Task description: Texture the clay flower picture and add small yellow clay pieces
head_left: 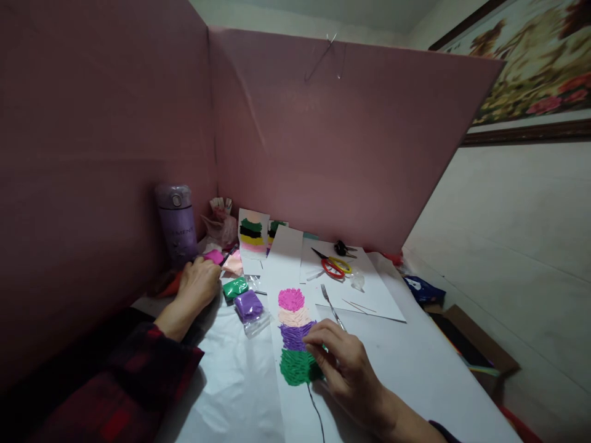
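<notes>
A paper strip [292, 289] lies before me with stacked clay bands: pink, cream, purple and green [295, 335]. My right hand [344, 363] rests at the green band's right edge, fingers curled and pinched; what they hold is hidden. A metal fork [333, 307] lies just beyond that hand. My left hand [197, 286] reaches to the far left, fingers curled over a pink clay piece [213, 256] beside a dark thin tool [228, 255]. Green clay [235, 287] and purple clay [248, 305] in plastic wrap lie between the hands.
A purple bottle [178, 223] stands at the back left against the pink partition [323, 141]. Red and yellow scissors [333, 264] and a black clip [344, 248] lie on white sheets. Finished clay cards [253, 237] lean behind. A cardboard box [471, 344] sits right of the table.
</notes>
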`<move>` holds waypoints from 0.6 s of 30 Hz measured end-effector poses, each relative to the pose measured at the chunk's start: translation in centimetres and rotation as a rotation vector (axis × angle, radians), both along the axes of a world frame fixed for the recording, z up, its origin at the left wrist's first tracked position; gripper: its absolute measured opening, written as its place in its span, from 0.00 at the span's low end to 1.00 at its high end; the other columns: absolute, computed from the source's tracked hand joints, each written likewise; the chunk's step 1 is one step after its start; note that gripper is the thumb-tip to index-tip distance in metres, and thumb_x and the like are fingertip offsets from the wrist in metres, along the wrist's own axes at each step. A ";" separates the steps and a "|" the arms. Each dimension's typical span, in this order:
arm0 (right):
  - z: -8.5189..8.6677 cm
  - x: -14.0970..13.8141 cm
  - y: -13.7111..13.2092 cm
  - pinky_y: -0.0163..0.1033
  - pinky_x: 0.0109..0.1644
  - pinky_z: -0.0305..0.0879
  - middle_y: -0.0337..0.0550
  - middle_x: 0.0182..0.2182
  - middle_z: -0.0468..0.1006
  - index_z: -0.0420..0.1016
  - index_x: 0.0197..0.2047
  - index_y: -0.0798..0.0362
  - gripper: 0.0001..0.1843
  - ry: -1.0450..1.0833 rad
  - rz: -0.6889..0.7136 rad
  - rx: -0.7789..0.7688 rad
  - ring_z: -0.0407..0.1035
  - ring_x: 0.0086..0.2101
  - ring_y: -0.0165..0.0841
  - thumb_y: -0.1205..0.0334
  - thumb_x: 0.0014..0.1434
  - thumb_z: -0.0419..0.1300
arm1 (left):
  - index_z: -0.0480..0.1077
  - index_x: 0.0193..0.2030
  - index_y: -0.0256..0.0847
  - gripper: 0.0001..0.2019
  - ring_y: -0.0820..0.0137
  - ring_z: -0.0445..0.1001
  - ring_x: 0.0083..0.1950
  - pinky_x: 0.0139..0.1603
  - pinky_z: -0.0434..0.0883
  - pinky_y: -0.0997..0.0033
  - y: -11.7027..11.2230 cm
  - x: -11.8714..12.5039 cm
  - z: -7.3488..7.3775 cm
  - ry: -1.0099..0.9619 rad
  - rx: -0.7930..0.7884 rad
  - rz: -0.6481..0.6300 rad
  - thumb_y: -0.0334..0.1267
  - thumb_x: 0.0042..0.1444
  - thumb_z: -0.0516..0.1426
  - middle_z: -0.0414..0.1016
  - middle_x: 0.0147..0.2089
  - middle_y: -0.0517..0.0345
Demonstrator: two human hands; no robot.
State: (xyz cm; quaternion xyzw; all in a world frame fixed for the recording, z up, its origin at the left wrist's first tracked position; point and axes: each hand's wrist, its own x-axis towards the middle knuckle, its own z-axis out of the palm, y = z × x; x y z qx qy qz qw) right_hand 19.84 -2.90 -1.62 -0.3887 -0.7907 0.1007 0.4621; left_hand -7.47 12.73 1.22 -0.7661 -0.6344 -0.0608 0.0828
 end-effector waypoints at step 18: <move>0.1 0.1 0.0 0.36 0.32 0.66 0.45 0.31 0.74 0.74 0.39 0.54 0.10 -0.016 0.031 -0.028 0.70 0.31 0.33 0.74 0.61 0.53 | 0.57 0.26 0.44 0.09 0.59 0.67 0.37 0.38 0.62 0.62 0.2 0.4 1.1 -0.729 0.007 0.053 0.40 0.56 0.48 0.64 0.29 0.52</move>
